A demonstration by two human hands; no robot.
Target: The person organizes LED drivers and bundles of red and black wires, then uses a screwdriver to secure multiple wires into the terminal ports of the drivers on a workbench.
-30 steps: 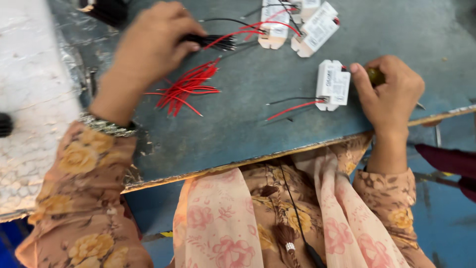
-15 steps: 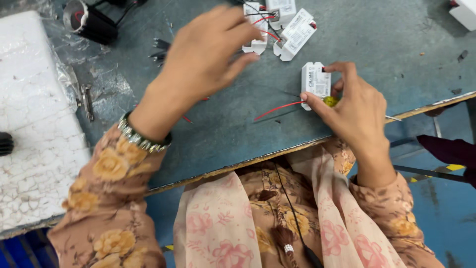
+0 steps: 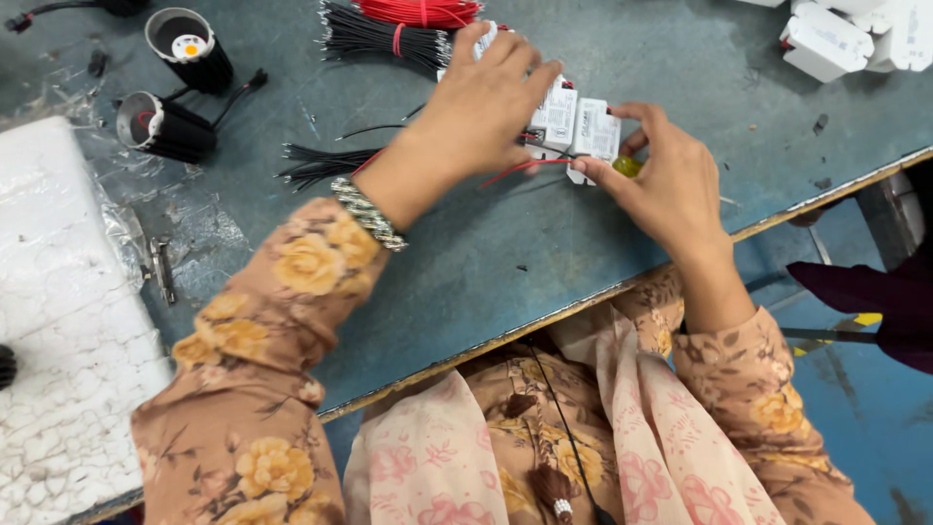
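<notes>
Head view: upper centre of the frame, a small white driver box (image 3: 595, 131) sits on the blue-grey table (image 3: 544, 262), pinched in the right hand (image 3: 661, 190). Just left, the left hand (image 3: 481, 107) lies curled over a second white box (image 3: 556, 112). Black wires (image 3: 316, 165) lie left; red wire bundle (image 3: 418, 12) above.

Dressed in a tan long-sleeved garment printed with yellow and cream roses, cuffs ending at the wrists. Draped down the front, a pale pink scarf (image 3: 622, 437) with rose-pink floral print. On the left wrist, a beaded metal bracelet (image 3: 367, 213) in silver and gold tones. Bare left hand (image 3: 486, 107) and right hand (image 3: 661, 185), no rings visible.
</notes>
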